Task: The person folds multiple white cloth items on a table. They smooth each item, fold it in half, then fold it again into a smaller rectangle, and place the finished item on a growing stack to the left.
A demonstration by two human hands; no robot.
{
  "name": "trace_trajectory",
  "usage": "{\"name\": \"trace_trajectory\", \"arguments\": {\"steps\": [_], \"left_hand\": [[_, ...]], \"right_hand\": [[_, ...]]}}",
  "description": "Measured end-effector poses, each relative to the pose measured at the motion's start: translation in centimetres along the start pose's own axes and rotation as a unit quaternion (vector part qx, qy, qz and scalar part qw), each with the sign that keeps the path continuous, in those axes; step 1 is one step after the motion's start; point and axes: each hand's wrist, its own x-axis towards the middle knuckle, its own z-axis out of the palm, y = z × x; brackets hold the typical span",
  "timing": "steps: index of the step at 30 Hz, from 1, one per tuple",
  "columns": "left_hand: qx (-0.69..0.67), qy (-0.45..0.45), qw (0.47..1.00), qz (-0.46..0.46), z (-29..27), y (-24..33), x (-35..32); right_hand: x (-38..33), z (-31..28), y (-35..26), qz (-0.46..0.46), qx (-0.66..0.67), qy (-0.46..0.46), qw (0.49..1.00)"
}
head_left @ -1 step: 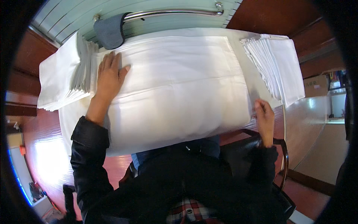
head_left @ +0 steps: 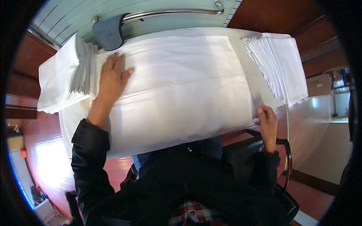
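A wide white cloth (head_left: 181, 86) lies spread before me, with faint creases across it and its near side rounding down over my lap. My left hand (head_left: 112, 81) rests flat near its left end, fingers stretched and thumb apart. At the cloth's lower right corner my right hand (head_left: 267, 124) is closed, fingers curled together. Whatever its fingertips pinch, if anything, is too small to make out. Beside my left hand stands a stack of folded white cloths (head_left: 58, 77). A second stack of folded white cloths (head_left: 288, 64) lies at the far right.
Behind the cloth runs a metal rail (head_left: 173, 14) with a dark grey pad (head_left: 108, 33) hanging over its left end. A dark chair (head_left: 241, 154) with a curved armrest is at my right. Reddish floor (head_left: 49, 143) shows on the left, and a cardboard box (head_left: 319, 84) stands farther right.
My right hand has shifted slightly toward me at the cloth's corner. My left hand stays flat on the cloth; the whole view has moved a little.
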Motion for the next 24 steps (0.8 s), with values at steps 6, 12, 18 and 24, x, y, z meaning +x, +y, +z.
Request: {"name": "trace_trajectory", "arguments": {"steps": [6, 12, 18, 24], "left_hand": [[-0.106, -0.120, 0.977, 0.140, -0.9, 7.5, -0.4], [-0.089, -0.127, 0.977, 0.145, -0.4, 9.7, -0.2], [-0.075, -0.125, 0.979, 0.145, 0.3, 9.8, -0.2], [-0.073, -0.111, 0.980, 0.150, 1.1, 10.5, -0.1]], "right_hand": [[-3.0, 1.0, 3.7, 0.136, 0.141, -0.067, 0.978], [-2.4, 1.4, 3.7, 0.117, 0.319, -0.156, 0.927], [-2.0, -3.7, 2.5, 0.072, 0.291, -0.084, 0.950], [-0.9, -3.9, 2.4, 0.148, 0.139, -0.130, 0.970]]}}
